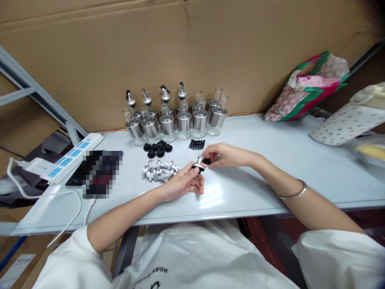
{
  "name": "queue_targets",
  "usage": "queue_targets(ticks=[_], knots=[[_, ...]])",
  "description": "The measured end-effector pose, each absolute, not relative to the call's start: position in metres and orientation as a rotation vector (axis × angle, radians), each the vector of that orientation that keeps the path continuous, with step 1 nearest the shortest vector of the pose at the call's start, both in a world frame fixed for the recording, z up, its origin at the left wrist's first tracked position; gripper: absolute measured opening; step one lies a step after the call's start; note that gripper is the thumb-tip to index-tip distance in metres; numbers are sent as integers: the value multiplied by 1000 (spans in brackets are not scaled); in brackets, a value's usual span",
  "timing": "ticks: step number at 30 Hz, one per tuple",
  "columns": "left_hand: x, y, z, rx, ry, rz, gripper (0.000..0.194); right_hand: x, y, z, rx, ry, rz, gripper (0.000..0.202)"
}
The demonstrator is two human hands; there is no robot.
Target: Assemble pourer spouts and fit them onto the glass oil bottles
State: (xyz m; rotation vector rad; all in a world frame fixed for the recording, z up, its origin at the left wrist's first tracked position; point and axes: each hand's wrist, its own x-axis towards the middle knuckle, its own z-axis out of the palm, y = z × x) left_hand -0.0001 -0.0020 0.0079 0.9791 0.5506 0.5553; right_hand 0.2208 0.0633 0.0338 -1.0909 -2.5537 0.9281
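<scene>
My left hand (186, 180) is closed around a metal bottle pourer (198, 162) with a black stopper base, held upright just above the table. Directly behind it, my right hand (224, 155) curls its thumb and fingers in around small black parts (206, 161); the pourer partly covers them, and their exact shape is too small to tell. Left of my left hand lies a pile of silver pourer spouts (161, 170). Beyond that pile sits a group of round black stoppers (158, 147). A row of thin black pieces (197, 144) lies beyond my hands.
Several glass bottles with steel sleeves (184, 122) stand at the back, some with pourers fitted. On the left are a power strip (76, 156), a white cable (80, 200) and a blurred-out device (102, 174). A patterned bag (303, 92) and a dotted jug (345, 120) stand right.
</scene>
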Motion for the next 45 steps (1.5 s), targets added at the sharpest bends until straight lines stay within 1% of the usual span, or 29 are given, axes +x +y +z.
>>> queue_targets(ticks=[7, 10, 13, 16, 19, 23, 25, 27, 29, 31, 34, 37, 40, 45], knots=[[-1, -2, 6, 983, 538, 555, 51, 220, 64, 31, -1108, -2547, 945, 28], [0, -2, 6, 988, 538, 554, 51, 219, 65, 28, -1110, -2546, 881, 29], [1, -2, 7, 984, 544, 556, 51, 218, 65, 27, -1094, -2553, 816, 35], [0, -1, 6, 978, 546, 554, 52, 220, 64, 31, -1088, -2575, 901, 38], [0, -1, 5, 980, 543, 553, 52, 223, 64, 35, -1095, -2587, 972, 31], [-1, -2, 5, 979, 542, 554, 52, 225, 65, 36, -1108, -2613, 914, 27], [0, -2, 5, 976, 545, 553, 53, 224, 64, 36, -1106, -2616, 872, 32], [0, -2, 6, 973, 550, 553, 53, 222, 61, 37, -1059, -2556, 776, 44], [1, -2, 7, 966, 556, 557, 53, 219, 56, 39, -942, -2454, 606, 58], [1, -2, 7, 959, 560, 565, 54, 215, 50, 43, -785, -2402, 408, 63], [1, -2, 4, 960, 548, 580, 57, 210, 43, 46, -590, -2433, 119, 55], [1, -1, 0, 953, 514, 591, 63, 206, 39, 46, -500, -2463, -65, 46], [1, 0, -2, 933, 502, 605, 66, 203, 38, 42, -468, -2509, -125, 40], [2, -4, 1, 975, 539, 682, 63, 195, 33, 38, -425, -2515, -141, 31]])
